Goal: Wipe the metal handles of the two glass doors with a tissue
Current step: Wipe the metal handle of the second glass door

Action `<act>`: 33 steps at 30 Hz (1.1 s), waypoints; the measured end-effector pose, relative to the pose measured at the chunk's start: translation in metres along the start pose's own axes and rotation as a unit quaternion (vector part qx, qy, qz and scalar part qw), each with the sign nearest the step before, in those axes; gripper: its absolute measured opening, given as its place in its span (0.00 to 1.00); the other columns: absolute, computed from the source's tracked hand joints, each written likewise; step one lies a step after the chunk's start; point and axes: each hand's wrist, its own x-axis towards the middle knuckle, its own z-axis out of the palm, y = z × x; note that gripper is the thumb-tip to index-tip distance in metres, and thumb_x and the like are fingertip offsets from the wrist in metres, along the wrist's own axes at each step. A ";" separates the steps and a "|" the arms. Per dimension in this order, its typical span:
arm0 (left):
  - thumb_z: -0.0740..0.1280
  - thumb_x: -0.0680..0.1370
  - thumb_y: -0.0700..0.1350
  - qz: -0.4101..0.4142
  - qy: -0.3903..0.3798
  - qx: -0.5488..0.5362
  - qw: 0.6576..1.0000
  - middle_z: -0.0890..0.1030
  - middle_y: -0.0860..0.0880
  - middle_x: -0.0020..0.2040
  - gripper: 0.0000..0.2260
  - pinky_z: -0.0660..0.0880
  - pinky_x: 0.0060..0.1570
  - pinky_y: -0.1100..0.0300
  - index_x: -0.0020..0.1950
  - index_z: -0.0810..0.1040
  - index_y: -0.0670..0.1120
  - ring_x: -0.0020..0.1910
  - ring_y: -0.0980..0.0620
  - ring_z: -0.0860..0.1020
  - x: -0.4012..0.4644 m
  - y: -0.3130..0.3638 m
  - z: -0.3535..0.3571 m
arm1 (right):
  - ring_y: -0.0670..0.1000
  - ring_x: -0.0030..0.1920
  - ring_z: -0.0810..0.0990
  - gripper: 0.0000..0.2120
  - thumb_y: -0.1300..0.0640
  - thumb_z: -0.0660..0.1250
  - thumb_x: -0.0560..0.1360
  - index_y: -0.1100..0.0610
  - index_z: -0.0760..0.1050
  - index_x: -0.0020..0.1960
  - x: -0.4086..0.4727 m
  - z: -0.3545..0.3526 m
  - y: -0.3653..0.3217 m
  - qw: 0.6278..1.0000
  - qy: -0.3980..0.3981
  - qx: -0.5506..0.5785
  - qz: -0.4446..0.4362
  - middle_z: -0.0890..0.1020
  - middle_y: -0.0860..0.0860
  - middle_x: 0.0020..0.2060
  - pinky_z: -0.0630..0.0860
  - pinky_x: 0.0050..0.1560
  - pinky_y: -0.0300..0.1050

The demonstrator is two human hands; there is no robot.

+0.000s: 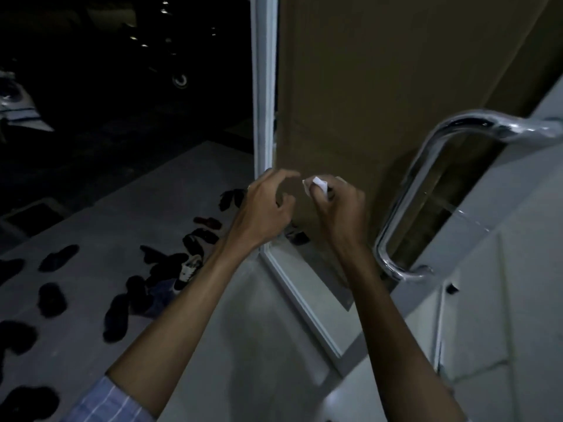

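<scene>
- Chrome gleams on the curved metal handle at the right, bolted to the glass door, its upper end arching over to the pane and its lower end hooking back in near the door's bottom rail.
- White door frame runs straight up the middle of the view; to its left is open darkness, to its right a brown panel.
- Both hands hover between that frame and the handle, clear of the handle, with a gap of brown panel showing between the right hand and the chrome bar.
- Right hand has its fingers curled tight, pinching a small crumpled white tissue at the fingertips; the tissue pokes out toward the left hand and touches no metal.
- Left hand is loosely cupped, fingers bent and spread, thumb apart from them, holding nothing; its fingertips sit just in front of the frame's edge, whether touching it I cannot tell.
- The two hands are near each other but apart, a sliver of panel visible between them.
- A striped blue sleeve shows at the left forearm's lower end.
- Down left, a pale tiled floor carries a scatter of dark sandals and shoes, well apart from the hands.
- Beyond the floor's edge, a scooter wheel glints in the dark.
</scene>
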 end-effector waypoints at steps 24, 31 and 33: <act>0.64 0.78 0.40 0.167 -0.094 -0.118 0.974 0.79 0.51 0.66 0.23 0.75 0.68 0.53 0.74 0.76 0.52 0.66 0.53 0.78 0.027 0.112 0.033 | 0.42 0.40 0.79 0.09 0.57 0.68 0.82 0.57 0.71 0.58 -0.028 -0.167 -0.029 0.978 0.111 -0.132 0.118 0.81 0.50 0.45 0.74 0.35 0.29; 0.64 0.79 0.42 0.216 -0.120 -0.159 0.956 0.75 0.52 0.68 0.24 0.75 0.68 0.50 0.75 0.73 0.52 0.67 0.51 0.74 0.058 0.136 0.046 | 0.48 0.44 0.83 0.01 0.57 0.66 0.83 0.53 0.74 0.54 -0.019 -0.189 -0.044 0.964 0.165 -0.179 0.105 0.82 0.49 0.47 0.75 0.41 0.30; 0.65 0.79 0.42 0.234 -0.124 -0.168 0.949 0.74 0.52 0.68 0.24 0.74 0.68 0.53 0.75 0.72 0.51 0.67 0.51 0.73 0.072 0.140 0.048 | 0.50 0.45 0.84 0.02 0.56 0.67 0.83 0.53 0.78 0.55 -0.011 -0.192 -0.046 0.957 0.200 -0.194 0.084 0.84 0.50 0.49 0.80 0.46 0.39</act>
